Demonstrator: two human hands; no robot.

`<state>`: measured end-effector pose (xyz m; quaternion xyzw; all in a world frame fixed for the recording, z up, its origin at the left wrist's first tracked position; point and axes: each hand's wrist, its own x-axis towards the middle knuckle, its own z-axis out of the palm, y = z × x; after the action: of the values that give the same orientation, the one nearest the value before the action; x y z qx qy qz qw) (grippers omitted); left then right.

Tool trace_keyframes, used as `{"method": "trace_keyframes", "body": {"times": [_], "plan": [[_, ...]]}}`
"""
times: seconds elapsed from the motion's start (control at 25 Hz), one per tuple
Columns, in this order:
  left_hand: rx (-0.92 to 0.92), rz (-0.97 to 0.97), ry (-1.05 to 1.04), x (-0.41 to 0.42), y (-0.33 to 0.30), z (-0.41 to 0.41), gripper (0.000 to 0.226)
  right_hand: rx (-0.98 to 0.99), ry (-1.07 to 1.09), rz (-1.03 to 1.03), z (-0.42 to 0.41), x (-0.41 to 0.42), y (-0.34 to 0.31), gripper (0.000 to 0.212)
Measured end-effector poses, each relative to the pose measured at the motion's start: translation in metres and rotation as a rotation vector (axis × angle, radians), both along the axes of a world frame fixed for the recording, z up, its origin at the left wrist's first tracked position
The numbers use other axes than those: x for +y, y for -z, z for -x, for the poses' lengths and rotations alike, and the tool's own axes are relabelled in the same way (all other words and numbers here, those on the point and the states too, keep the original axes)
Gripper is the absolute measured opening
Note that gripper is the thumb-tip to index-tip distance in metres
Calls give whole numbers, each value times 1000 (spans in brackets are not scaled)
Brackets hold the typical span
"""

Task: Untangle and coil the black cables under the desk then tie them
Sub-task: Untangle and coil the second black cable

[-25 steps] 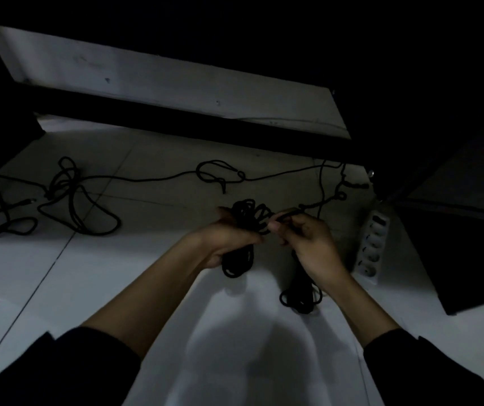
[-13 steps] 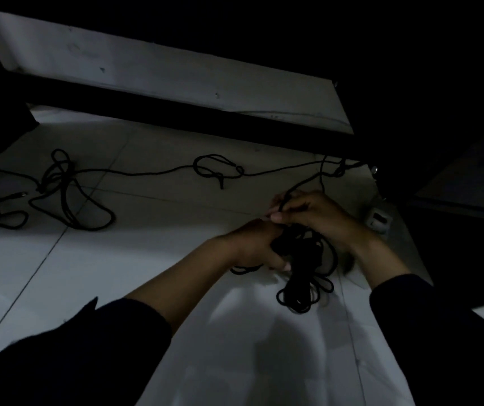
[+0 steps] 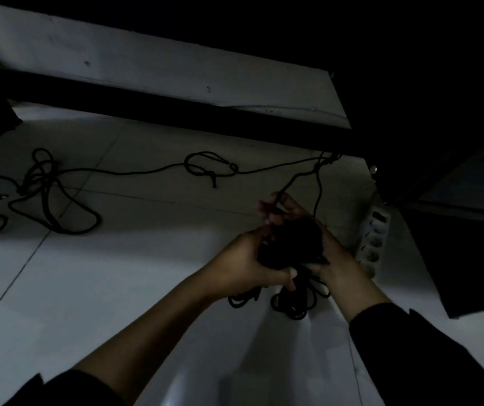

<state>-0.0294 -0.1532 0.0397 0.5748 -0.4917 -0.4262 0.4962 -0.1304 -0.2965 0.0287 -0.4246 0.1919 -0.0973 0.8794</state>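
Observation:
A black coiled cable bundle (image 3: 290, 247) sits between both hands above the white tiled floor. My left hand (image 3: 246, 265) grips the bundle from the left and below. My right hand (image 3: 319, 238) wraps it from the right, its fingertips pinching a strand that leads up toward the desk frame. Loose loops (image 3: 296, 303) hang below the hands. A long black cable with a knot (image 3: 205, 168) runs across the floor. A tangled pile of cable (image 3: 47, 191) lies at the far left.
A white power strip (image 3: 374, 238) lies on the floor right of the hands. A dark desk crossbar (image 3: 176, 109) spans the view above the cables. A dark panel (image 3: 469, 259) stands at the right. The scene is dim.
The hands have risen slightly with the bundle. My right hand has shifted from on top of the coil to its right side, and the power strip shows again.

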Motion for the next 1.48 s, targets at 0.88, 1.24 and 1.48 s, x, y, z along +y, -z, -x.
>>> {"method": "trace_keyframes", "body": {"times": [0.88, 1.24, 1.48], "plan": [[336, -205, -902, -60, 19, 7, 25, 294, 399, 410, -8, -4, 13, 37], [262, -260, -776, -75, 21, -3, 35, 366, 582, 479, -2, 5, 5, 42], [42, -571, -536, -60, 66, 6, 44, 573, 416, 336, -1, 2, 11, 9]]}}
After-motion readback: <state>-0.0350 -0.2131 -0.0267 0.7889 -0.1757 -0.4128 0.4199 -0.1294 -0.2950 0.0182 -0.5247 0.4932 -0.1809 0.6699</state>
